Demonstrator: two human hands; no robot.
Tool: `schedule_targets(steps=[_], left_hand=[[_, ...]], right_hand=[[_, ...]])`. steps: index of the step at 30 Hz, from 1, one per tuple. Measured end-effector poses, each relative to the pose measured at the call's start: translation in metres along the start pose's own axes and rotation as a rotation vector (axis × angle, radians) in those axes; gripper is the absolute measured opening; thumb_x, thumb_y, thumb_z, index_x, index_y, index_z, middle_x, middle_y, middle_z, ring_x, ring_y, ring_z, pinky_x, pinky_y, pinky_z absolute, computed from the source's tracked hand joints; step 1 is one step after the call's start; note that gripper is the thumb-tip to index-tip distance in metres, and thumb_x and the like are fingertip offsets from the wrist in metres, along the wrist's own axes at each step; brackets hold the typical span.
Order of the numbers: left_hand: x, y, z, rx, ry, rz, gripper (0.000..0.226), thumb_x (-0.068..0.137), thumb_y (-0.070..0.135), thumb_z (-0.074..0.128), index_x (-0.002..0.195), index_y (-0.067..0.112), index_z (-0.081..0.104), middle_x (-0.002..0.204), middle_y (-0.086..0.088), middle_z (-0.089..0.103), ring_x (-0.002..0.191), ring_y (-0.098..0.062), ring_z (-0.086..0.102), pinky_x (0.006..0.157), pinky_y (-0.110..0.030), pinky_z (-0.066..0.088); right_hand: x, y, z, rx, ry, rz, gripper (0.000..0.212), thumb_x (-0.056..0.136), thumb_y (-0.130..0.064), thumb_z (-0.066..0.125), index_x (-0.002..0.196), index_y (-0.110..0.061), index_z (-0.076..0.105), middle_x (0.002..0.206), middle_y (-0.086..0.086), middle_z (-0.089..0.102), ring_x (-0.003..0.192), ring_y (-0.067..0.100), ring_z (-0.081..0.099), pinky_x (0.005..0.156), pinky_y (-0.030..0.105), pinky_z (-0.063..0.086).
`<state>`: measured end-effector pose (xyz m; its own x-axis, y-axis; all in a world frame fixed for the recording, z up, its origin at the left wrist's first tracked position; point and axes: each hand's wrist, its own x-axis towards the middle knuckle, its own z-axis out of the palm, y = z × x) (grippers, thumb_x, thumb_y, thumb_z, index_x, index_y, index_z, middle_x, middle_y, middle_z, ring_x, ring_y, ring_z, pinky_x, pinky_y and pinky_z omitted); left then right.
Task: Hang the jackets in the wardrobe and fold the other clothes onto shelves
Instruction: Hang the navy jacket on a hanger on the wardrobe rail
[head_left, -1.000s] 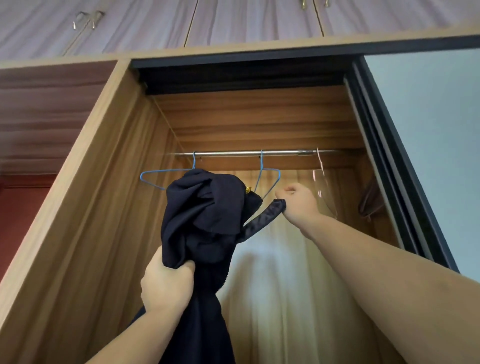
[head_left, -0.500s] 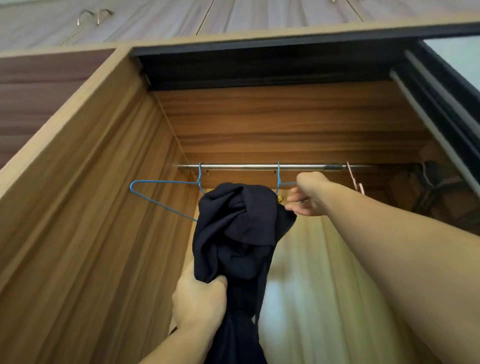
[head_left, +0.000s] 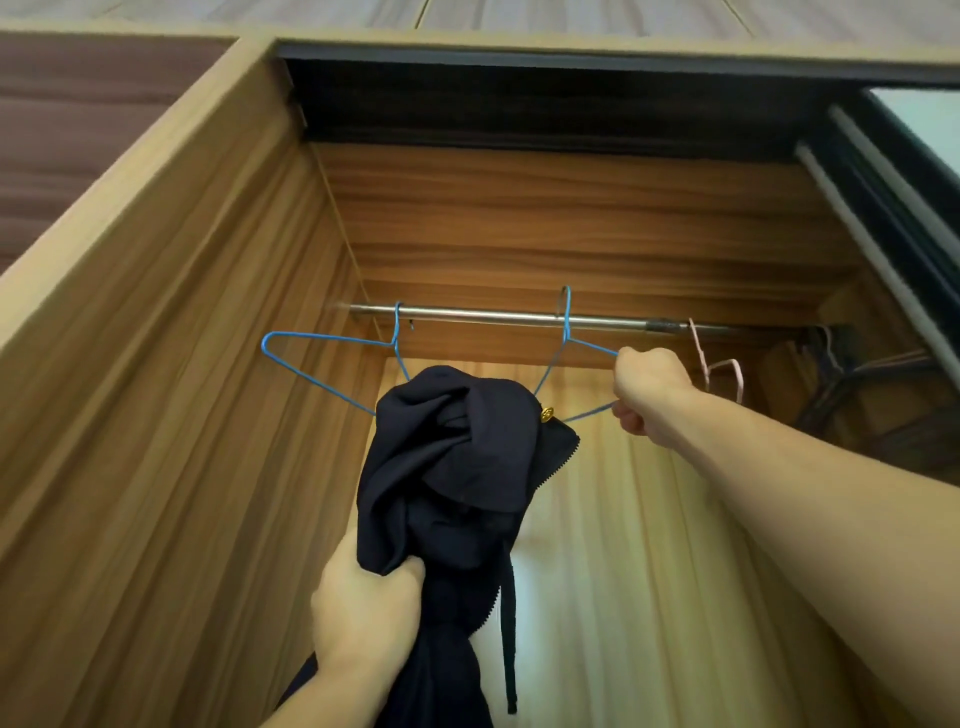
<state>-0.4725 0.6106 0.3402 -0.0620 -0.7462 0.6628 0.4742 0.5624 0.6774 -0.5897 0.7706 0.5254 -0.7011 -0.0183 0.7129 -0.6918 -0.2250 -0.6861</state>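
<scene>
Two blue wire hangers hook over the metal rail (head_left: 498, 315) inside the open wooden wardrobe (head_left: 171, 364), seen from below. The left blue hanger (head_left: 332, 358) hangs near the rail's left end, its long arm reaching toward the side wall and its lower wire passing behind the bunched cloth. The right blue hanger (head_left: 567, 343) sits about midway along the rail, hook over the bar, and the right hand (head_left: 647, 392) has its fingers clenched round that hanger's right-hand corner, where the upper and lower wires meet; the forearm stretches in from the lower right. The left hand (head_left: 363, 608) grips the dark navy jacket (head_left: 457, 467) in a tight fist low in the view, fingers curled into the fabric, so that the garment stands bunched up above the fist and its top reaches just below the rail, between the two blue hangers. A small gold button or zip pull (head_left: 547, 414) shows at the jacket's right edge, close to the lower wire of the held hanger, and a zip edge and a dark cord (head_left: 510, 623) dangle down the jacket's right side. Farther right on the rail hangs a pale pink hanger (head_left: 719, 371), and beyond it, in the shadowed corner, dark hangers (head_left: 831, 374) are bunched together, too dim to count.
</scene>
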Motion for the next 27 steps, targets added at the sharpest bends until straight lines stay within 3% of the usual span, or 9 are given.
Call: schedule_targets(steps=[3,5,8,10,13,17,21,24,27], left_hand=[[-0.007,-0.005,-0.017,-0.034,-0.005,-0.023,0.024,0.082,0.006,0.064,0.085,0.029,0.059,0.075,0.008,0.061,0.069,-0.010,0.052,0.060,-0.031,0.037],[-0.014,-0.009,-0.027,-0.066,-0.014,-0.051,0.023,0.082,0.006,0.065,0.082,0.028,0.058,0.076,0.007,0.061,0.070,-0.011,0.052,0.063,-0.032,0.037],[-0.024,-0.013,-0.041,-0.094,-0.022,-0.094,0.022,0.080,0.006,0.064,0.083,0.027,0.060,0.079,0.004,0.064,0.073,-0.017,0.056,0.066,-0.033,0.042],[-0.032,-0.013,-0.050,-0.101,-0.033,-0.109,0.022,0.080,0.006,0.064,0.080,0.027,0.060,0.078,0.004,0.064,0.073,-0.017,0.056,0.067,-0.034,0.043],[-0.047,-0.015,-0.061,-0.125,-0.067,-0.134,0.022,0.080,0.004,0.064,0.077,0.026,0.059,0.078,0.002,0.064,0.073,-0.019,0.058,0.066,-0.035,0.046],[-0.071,-0.022,-0.076,-0.152,-0.090,-0.179,0.019,0.078,0.004,0.065,0.078,0.022,0.062,0.078,-0.002,0.067,0.077,-0.025,0.063,0.074,-0.042,0.053],[-0.097,-0.020,-0.093,-0.194,-0.095,-0.204,0.022,0.081,-0.001,0.064,0.080,0.021,0.062,0.078,-0.002,0.067,0.077,-0.021,0.063,0.062,-0.030,0.047],[-0.118,-0.015,-0.102,-0.205,-0.118,-0.219,0.027,0.082,-0.002,0.063,0.086,0.024,0.062,0.083,0.000,0.068,0.080,-0.018,0.063,0.064,-0.029,0.047],[-0.141,-0.009,-0.108,-0.178,-0.152,-0.237,0.026,0.080,-0.002,0.065,0.092,0.021,0.064,0.086,-0.002,0.070,0.083,-0.022,0.066,0.075,-0.039,0.054]], right_hand=[[-0.032,0.007,-0.008,0.056,-0.013,0.016,0.031,0.102,-0.028,0.033,0.111,-0.006,0.053,0.074,0.008,0.045,0.049,0.018,0.044,0.038,0.018,0.037],[-0.066,0.011,-0.019,0.082,-0.017,0.045,0.028,0.103,-0.030,0.033,0.098,-0.011,0.054,0.071,0.007,0.051,0.046,0.018,0.054,0.039,0.020,0.044],[-0.126,0.029,-0.036,0.095,-0.100,0.102,0.028,0.100,-0.031,0.039,0.080,-0.015,0.051,0.068,0.006,0.063,0.066,0.021,0.067,0.066,0.033,0.055],[-0.157,0.051,-0.038,-0.133,-0.221,0.159,0.023,0.097,-0.035,0.048,0.091,-0.015,0.058,0.082,0.001,0.073,0.083,0.018,0.065,0.077,0.033,0.048],[-0.176,0.072,-0.024,-0.432,-0.343,0.242,0.024,0.094,-0.036,0.053,0.103,-0.014,0.060,0.082,-0.003,0.074,0.080,0.016,0.061,0.069,0.029,0.039],[-0.190,0.081,-0.011,-0.554,-0.224,0.190,0.039,0.100,-0.038,0.039,0.083,-0.006,0.053,0.064,0.004,0.058,0.062,0.019,0.058,0.065,0.030,0.043],[-0.231,0.100,-0.043,-0.319,-0.225,0.228,0.034,0.098,-0.031,0.044,0.070,-0.013,0.039,0.051,0.000,0.034,0.042,0.017,0.035,0.051,0.027,0.032],[-0.243,0.100,-0.064,-0.196,-0.340,0.381,0.013,0.095,-0.016,0.051,0.086,-0.008,0.053,0.055,0.003,0.049,0.039,0.016,0.038,0.044,0.022,0.035],[-0.243,0.095,-0.079,-0.074,-0.348,0.509,0.006,0.095,-0.011,0.052,0.089,-0.010,0.054,0.060,0.002,0.042,0.037,0.010,0.027,0.038,0.017,0.023]])
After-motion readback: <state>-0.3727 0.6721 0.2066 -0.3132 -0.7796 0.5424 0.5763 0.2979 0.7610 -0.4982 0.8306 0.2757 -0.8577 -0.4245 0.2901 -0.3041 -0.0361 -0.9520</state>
